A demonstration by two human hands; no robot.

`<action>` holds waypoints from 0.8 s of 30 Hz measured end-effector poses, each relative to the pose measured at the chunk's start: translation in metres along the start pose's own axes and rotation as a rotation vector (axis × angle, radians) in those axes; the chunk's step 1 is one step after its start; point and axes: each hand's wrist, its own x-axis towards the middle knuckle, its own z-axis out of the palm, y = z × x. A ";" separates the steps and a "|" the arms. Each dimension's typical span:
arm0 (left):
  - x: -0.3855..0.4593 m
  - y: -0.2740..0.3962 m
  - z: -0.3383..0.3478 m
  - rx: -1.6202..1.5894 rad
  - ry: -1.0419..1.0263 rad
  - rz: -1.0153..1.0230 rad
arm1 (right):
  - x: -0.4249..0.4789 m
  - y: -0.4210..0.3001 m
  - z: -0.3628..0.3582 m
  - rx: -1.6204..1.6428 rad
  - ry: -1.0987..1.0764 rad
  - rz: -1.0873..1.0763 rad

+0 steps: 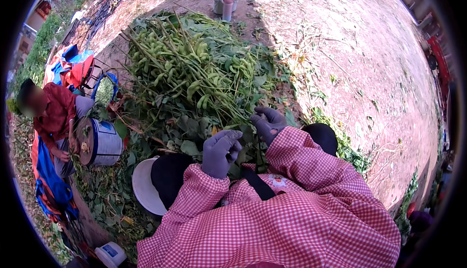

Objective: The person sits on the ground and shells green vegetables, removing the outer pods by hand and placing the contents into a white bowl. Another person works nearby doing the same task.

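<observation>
My left hand, in a worn grey-purple glove, is held over the leaves in front of my lap with its fingers curled. Whether anything thin lies in its fingers cannot be made out. My right hand, gloved the same way with a small tear, is up to its right, thumb and fingers bent close together. Dark leaves are below and between the hands. Just beyond them lies a heap of uprooted soybean plants with plump green pods, stems pointing towards me. A white bucket stands beside my left knee, its inside hidden.
To the left, a seated person handles plants over an upturned bucket, near a blue-rimmed container of pods. A pink bottle and a lined pail stand beyond the heap. Leaf litter covers ground at left.
</observation>
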 end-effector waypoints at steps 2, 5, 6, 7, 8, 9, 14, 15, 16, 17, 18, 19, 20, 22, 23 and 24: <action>0.005 -0.015 0.009 -0.075 0.010 -0.114 | -0.008 0.008 0.015 0.163 0.036 -0.161; 0.022 -0.032 0.005 0.083 -0.046 -0.012 | -0.009 0.041 0.022 -0.039 -0.040 -0.428; 0.025 -0.032 0.002 0.002 -0.031 -0.043 | -0.014 0.042 0.020 -0.254 -0.135 -0.503; 0.026 -0.032 -0.004 -0.048 -0.041 -0.079 | -0.020 0.033 0.019 -0.349 -0.199 -0.501; 0.028 -0.032 -0.009 -0.097 -0.052 -0.116 | -0.026 0.023 0.018 -0.443 -0.262 -0.504; 0.028 -0.032 -0.013 -0.159 -0.080 -0.131 | -0.024 0.023 0.016 -0.456 -0.229 -0.502; 0.032 -0.039 -0.023 -0.010 -0.153 -0.027 | -0.010 -0.005 -0.004 -0.047 -0.487 0.030; 0.029 -0.032 -0.018 0.000 -0.154 -0.061 | -0.013 -0.015 -0.010 -0.065 -0.517 0.132; 0.026 -0.029 -0.017 0.044 -0.155 -0.027 | -0.020 -0.015 -0.010 0.083 -0.427 0.184; 0.024 -0.028 -0.015 0.092 -0.114 0.010 | -0.020 -0.013 -0.010 0.104 -0.430 0.175; 0.023 -0.027 -0.010 0.141 -0.077 0.048 | -0.021 -0.012 -0.012 0.124 -0.430 0.164; 0.022 -0.027 -0.008 0.190 -0.041 0.086 | -0.021 -0.011 -0.012 0.144 -0.428 0.153; 0.023 -0.029 -0.009 0.199 -0.043 0.083 | -0.021 -0.010 -0.012 0.086 -0.445 0.165; 0.026 -0.032 -0.013 0.220 -0.050 0.077 | -0.019 -0.007 -0.009 -0.024 -0.477 0.187; 0.027 -0.033 -0.013 0.293 -0.046 0.117 | -0.017 -0.005 -0.008 -0.079 -0.492 0.197; 0.027 -0.034 -0.013 0.363 -0.043 0.159 | -0.018 -0.002 -0.002 -0.009 -0.452 0.138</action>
